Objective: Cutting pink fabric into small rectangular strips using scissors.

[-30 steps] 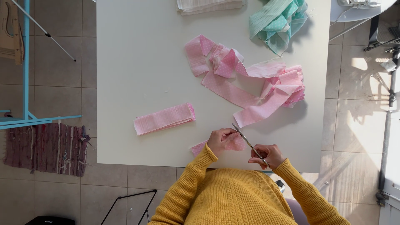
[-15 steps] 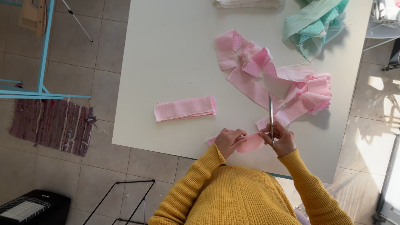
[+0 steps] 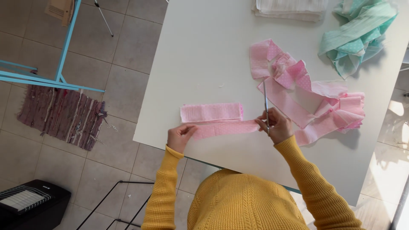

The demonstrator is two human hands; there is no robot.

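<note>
A pink dotted fabric strip (image 3: 226, 128) lies stretched flat near the white table's front edge. My left hand (image 3: 180, 137) pinches its left end. My right hand (image 3: 276, 125) holds its right end together with a pair of scissors (image 3: 266, 102), whose blades point away from me. Just beyond the strip rests a folded stack of pink strips (image 3: 211, 112). A long crumpled pink fabric band (image 3: 306, 93) trails to the right of my right hand.
The white table (image 3: 204, 51) carries a mint dotted fabric heap (image 3: 358, 34) at the far right and folded white cloth (image 3: 289, 8) at the far edge. On the tiled floor to the left are a woven rug (image 3: 61, 119), a blue frame (image 3: 51, 81) and a black heater (image 3: 30, 204).
My hands have moved apart, pulling a cut pink strip out flat along the table's near edge. The scissors stay in my right hand, blades pointing away.
</note>
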